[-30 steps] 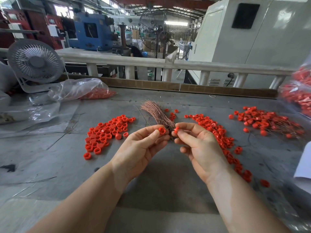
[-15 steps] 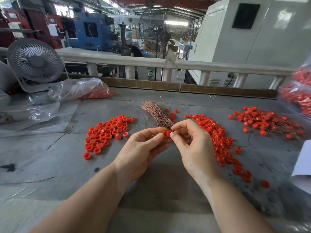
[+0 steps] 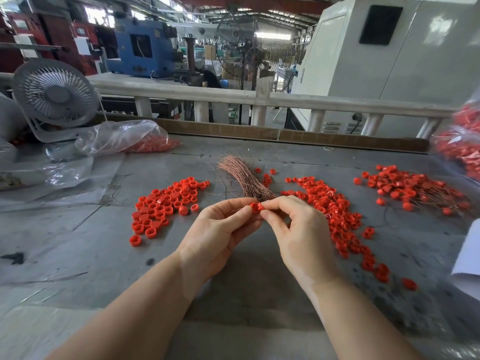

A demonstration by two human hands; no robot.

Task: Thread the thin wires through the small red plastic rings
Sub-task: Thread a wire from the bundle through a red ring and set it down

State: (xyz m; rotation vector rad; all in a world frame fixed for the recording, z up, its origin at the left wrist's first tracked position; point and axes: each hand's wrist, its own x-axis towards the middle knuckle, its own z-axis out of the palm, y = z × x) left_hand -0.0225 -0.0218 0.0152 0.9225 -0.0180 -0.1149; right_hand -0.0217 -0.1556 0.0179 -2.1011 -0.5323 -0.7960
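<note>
- Left hand [image 3: 220,229] and right hand [image 3: 298,229] meet fingertip to fingertip above the grey table [image 3: 104,255], each pinching a red ring [image 3: 256,207] between thumb and forefinger.
- Any wire in the rings is too fine to see.
- The wire bundle [image 3: 244,179] lies just beyond the hands.
- Loose ring heaps flank the hands, left [image 3: 163,206] and right [image 3: 335,214]; bare table lies near the wrists.

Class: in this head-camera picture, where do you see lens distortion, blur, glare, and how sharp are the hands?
Head view: the railing bows, a wide-angle effect; the bag of rings at the right edge is smeared; skylights beyond the big fan are blown out; the left hand, right hand and pinched rings are sharp, evenly lit.
</note>
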